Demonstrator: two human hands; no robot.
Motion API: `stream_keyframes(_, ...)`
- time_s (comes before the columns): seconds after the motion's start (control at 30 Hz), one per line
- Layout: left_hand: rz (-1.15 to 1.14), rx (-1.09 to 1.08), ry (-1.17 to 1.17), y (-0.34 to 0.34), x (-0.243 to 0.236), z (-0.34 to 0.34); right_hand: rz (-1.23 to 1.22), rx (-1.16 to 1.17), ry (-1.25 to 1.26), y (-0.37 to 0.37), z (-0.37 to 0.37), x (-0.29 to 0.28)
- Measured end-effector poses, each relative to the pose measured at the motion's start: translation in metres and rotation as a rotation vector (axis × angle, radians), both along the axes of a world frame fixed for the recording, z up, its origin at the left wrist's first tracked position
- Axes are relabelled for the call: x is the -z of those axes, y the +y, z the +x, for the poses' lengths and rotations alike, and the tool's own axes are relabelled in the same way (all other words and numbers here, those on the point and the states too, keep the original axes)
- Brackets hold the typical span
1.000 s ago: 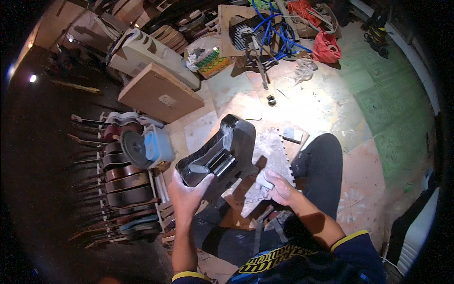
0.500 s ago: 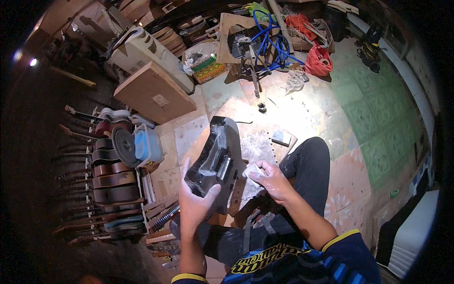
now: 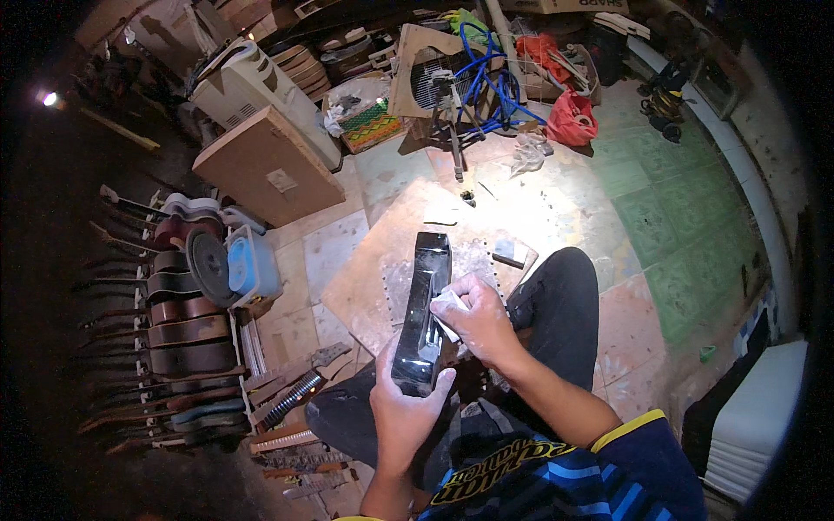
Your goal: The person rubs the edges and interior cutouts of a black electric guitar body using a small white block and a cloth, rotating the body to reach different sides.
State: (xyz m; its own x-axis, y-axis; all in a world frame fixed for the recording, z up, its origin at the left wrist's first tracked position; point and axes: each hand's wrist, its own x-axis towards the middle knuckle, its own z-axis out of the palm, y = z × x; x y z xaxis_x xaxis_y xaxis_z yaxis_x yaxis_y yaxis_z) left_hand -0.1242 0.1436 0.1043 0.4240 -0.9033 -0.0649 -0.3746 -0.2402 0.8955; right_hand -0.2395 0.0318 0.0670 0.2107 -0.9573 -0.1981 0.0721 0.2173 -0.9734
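A glossy black guitar body [image 3: 422, 304] stands on edge over my lap, its curved side turned up toward me. My left hand [image 3: 404, 399] is closed around its near end, the thumb on the right side. In my right hand [image 3: 482, 321], a small folded white piece [image 3: 449, 313] is pinched and touches the right side of the body. Whether that piece is sandpaper or cloth I cannot tell. White dust covers the fingers of both hands. Beyond lies a dusty board [image 3: 365, 269] on the floor, with a small grey-blue block [image 3: 509, 253] on it.
On the left, several guitars [image 3: 191, 334] stand in a rack beside a clear tub [image 3: 265, 282] with blue contents. A brown panel [image 3: 269, 169] leans further back. Blue hose [image 3: 497, 87] and a red bag [image 3: 572, 120] lie at the far side. My bent right knee [image 3: 565, 278] rises close by.
The guitar body has tipped, so its narrow side now faces up. My right hand has moved left and brought the white piece against it; my left hand has shifted lower and to the right.
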Motion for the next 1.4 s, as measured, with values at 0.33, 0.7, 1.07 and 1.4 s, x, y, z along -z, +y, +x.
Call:
stream_keyframes(0.33, 0.007, -0.017, 0.071, 0.007, 0.005, 0.003, 0.103, 0.025, -0.003, -0.005, 0.006, 0.018)
stream_keyframes(0.7, -0.006, 0.013, 0.054, 0.007, -0.003, -0.006, 0.067, -0.053, 0.048, 0.010, -0.002, -0.002)
stream_keyframes(1.07, -0.044, 0.017, 0.134, 0.006, 0.005, -0.004, 0.169, -0.102, 0.092, -0.004, -0.003, -0.011)
stream_keyframes(1.4, -0.058, 0.033, 0.110, 0.002, 0.004, -0.001, 0.156, -0.182, 0.158, 0.001, -0.007, -0.016)
